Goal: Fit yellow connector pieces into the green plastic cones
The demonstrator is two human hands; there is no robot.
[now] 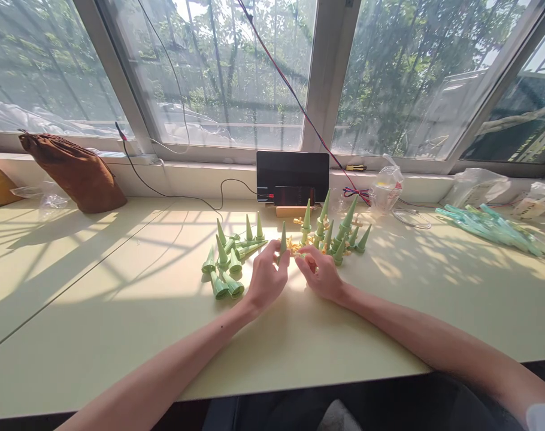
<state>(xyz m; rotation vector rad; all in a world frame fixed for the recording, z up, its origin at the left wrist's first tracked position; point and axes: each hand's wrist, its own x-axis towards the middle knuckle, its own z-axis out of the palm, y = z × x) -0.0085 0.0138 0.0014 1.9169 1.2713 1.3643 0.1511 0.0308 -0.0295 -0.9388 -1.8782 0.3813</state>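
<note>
Between the thumb and fingers of my left hand [269, 276] a green cone-shaped spike [284, 237] stands point up. My right hand [320, 272] is just to the right, its fingers curled and thumb close to the index finger; whatever they pinch is too small to make out. Small yellow pieces [293, 246] lie just beyond the fingertips, partly hidden. Left of my left hand is a group of green cones [222, 254], some upright and some lying with hollow ends showing. More green cones [345, 221], several with yellow pieces attached, stand behind my right hand.
A dark tablet [293, 170] and a phone [294, 196] lean on a small wooden stand [294, 211] near the window. A brown pouch [77, 173] is at the left. Clear plastic bags [386, 185], pale green strips [490, 227] and loose cables [164, 195] lie along the back.
</note>
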